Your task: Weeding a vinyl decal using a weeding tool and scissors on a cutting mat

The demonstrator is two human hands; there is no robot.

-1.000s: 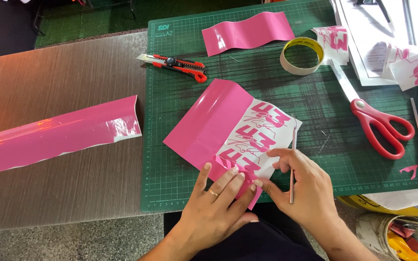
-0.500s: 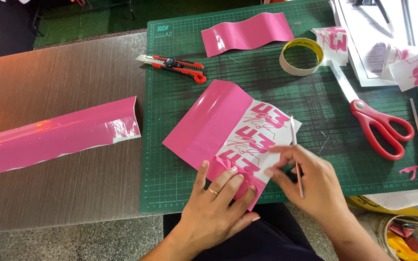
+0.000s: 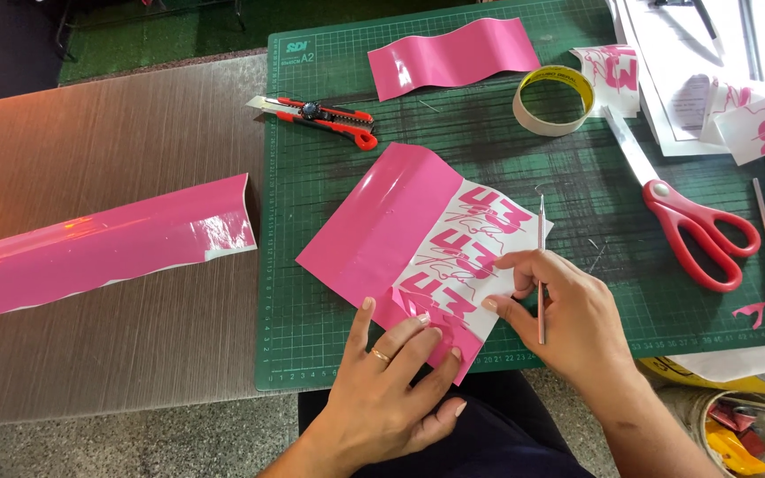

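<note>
- Two hands of mine are on one job: my left hand (image 3: 391, 389) lies flat, fingers spread, pinning the near corner of the pink vinyl sheet (image 3: 418, 243) to the green cutting mat (image 3: 329, 292).
- My right hand (image 3: 568, 314) pinches the sheet's white edge with its fingertips while a thin metal pick (image 3: 541, 265) is clamped between the fingers, point away from me.
- I judge this to be weeding: lifting waste film from around the cut pink shapes.
- Next calls for a low, slow pull, and firm pressure from the flat hand, so the shapes stay on the backing.
- The vinyl is glossy and curls at its fold; the backing is matte white; the mat is gridded and scored.
</note>
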